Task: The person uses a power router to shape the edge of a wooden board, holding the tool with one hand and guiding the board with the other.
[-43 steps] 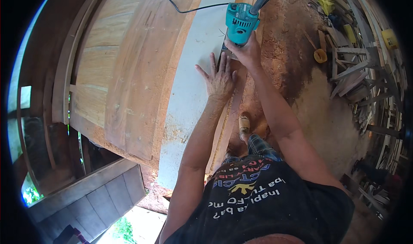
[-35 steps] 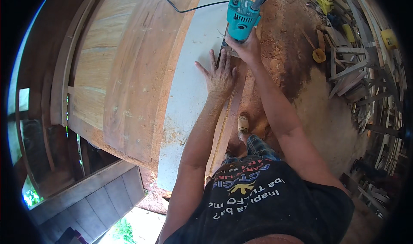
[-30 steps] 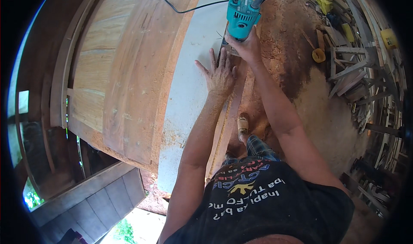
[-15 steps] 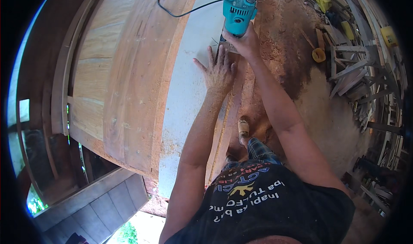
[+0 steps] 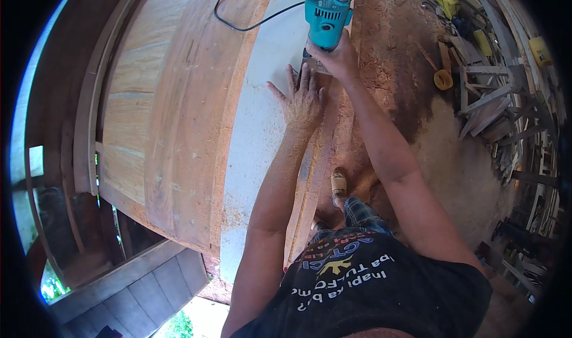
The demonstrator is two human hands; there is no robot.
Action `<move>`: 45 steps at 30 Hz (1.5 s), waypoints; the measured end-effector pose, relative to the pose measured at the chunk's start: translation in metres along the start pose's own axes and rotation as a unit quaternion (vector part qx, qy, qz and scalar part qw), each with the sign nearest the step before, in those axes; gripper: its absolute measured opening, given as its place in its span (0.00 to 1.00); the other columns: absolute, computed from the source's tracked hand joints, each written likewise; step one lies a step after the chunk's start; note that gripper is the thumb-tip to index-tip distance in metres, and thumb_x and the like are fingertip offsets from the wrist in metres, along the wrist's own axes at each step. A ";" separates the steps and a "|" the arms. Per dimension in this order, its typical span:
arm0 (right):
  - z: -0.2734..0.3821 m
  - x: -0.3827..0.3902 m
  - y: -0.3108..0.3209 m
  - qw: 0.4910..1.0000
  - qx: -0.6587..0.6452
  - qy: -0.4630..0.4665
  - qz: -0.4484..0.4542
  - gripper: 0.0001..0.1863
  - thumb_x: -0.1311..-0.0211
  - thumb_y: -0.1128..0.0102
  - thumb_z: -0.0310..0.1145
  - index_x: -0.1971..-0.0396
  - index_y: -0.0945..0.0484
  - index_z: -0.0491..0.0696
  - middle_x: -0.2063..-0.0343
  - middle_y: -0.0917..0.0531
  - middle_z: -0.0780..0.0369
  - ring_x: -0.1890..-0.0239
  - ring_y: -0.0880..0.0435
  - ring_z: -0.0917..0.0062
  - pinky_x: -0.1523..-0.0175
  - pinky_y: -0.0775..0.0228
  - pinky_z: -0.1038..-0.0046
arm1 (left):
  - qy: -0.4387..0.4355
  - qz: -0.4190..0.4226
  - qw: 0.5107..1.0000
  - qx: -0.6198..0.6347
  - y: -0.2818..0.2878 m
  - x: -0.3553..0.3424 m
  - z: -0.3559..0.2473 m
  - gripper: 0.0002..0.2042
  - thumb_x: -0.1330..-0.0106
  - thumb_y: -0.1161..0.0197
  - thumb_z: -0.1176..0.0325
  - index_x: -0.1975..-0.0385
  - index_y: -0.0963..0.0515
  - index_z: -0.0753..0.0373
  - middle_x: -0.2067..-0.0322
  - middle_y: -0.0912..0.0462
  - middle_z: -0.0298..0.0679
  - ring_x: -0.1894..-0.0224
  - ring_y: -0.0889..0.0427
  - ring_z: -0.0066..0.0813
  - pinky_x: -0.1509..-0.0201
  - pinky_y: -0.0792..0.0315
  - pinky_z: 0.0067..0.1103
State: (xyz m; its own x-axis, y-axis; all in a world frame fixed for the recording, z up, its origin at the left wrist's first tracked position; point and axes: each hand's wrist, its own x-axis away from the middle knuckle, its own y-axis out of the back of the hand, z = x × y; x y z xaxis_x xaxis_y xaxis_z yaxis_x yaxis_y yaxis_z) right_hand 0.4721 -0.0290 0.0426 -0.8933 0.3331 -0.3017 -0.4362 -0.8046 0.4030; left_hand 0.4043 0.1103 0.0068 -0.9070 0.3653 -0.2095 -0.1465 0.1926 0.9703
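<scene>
A teal power router (image 5: 326,23) stands at the far right edge of a long pale grey board (image 5: 253,123). My right hand (image 5: 341,56) is wrapped round its lower part, with the arm stretched forward. The cutting end and most of the base are hidden by that hand and the housing. Just nearer and to the left, my left hand (image 5: 302,102) lies flat, fingers spread, on the board's right side. Its fingertips are close to the router's base. Sawdust clings to this hand and forearm.
A black cord (image 5: 262,25) loops left from the router over wide wooden planks (image 5: 185,105). Sawdust covers the floor (image 5: 387,58) on the right. Beyond lie a yellow round container (image 5: 443,79) and stacked timber scraps (image 5: 491,99). My sandalled foot (image 5: 338,183) is beside the bench.
The router and my right hand have shifted very slightly left and nearer. My left hand stays flat in almost the same place. The whole view has tilted a little.
</scene>
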 end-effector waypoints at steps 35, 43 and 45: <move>-0.011 -0.030 -0.003 1.000 -0.019 -0.009 0.005 0.40 0.57 0.23 0.54 0.51 0.32 0.45 0.61 0.16 0.54 0.58 0.15 0.62 0.53 0.24 0.61 | -0.006 -0.038 0.998 0.056 -0.021 -0.027 -0.003 0.29 0.30 0.49 0.53 0.30 0.40 0.56 0.28 0.42 0.35 0.25 0.50 0.42 0.33 0.71 0.67; 0.000 -0.025 -0.001 0.998 0.018 -0.053 -0.002 0.36 0.59 0.26 0.54 0.55 0.31 0.46 0.64 0.17 0.51 0.60 0.16 0.53 0.55 0.25 0.56 | 0.010 0.003 1.000 -0.027 -0.022 -0.029 -0.009 0.32 0.28 0.52 0.52 0.27 0.47 0.55 0.26 0.49 0.29 0.23 0.58 0.37 0.34 0.74 0.68; -0.001 -0.027 -0.001 0.998 0.030 -0.054 0.004 0.35 0.58 0.26 0.54 0.56 0.31 0.47 0.64 0.17 0.51 0.60 0.16 0.53 0.55 0.25 0.55 | 0.005 -0.003 0.998 -0.056 -0.023 -0.033 -0.009 0.32 0.28 0.52 0.51 0.27 0.47 0.55 0.26 0.49 0.29 0.23 0.58 0.37 0.34 0.74 0.69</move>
State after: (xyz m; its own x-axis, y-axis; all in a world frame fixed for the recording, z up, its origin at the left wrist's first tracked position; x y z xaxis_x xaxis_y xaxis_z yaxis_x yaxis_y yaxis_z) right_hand 0.4973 -0.0375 0.0495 -0.9021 0.3799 -0.2049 -0.4314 -0.7774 0.4578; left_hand 0.4343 0.0857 -0.0073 -0.9096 0.3556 -0.2148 -0.1951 0.0908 0.9766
